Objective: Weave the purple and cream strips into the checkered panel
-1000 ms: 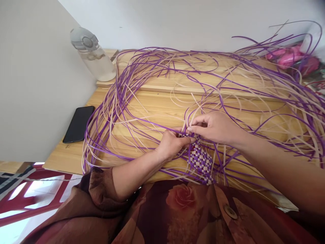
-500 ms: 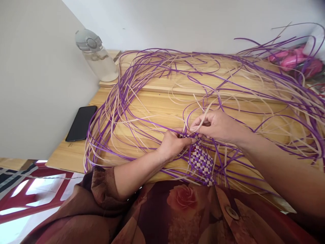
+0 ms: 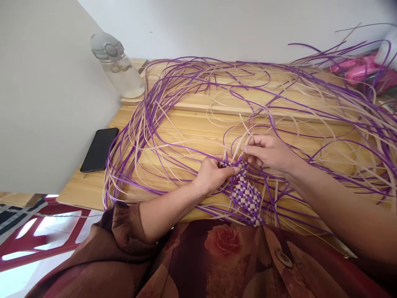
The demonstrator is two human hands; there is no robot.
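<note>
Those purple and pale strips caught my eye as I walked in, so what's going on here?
A person has both hands at a purple-and-pale woven piece near the table's front edge. The left hand pinches its upper part, thumb on top. The right hand is just beyond, fingers at a pale strip; how firmly they grip it is hard to tell. Long loose strips spread around over the wooden table.

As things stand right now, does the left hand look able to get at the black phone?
Probably not directly: the left hand is holding the woven piece, and looping strands lie between that hand and the black phone. The phone itself looks mostly uncovered.
</note>
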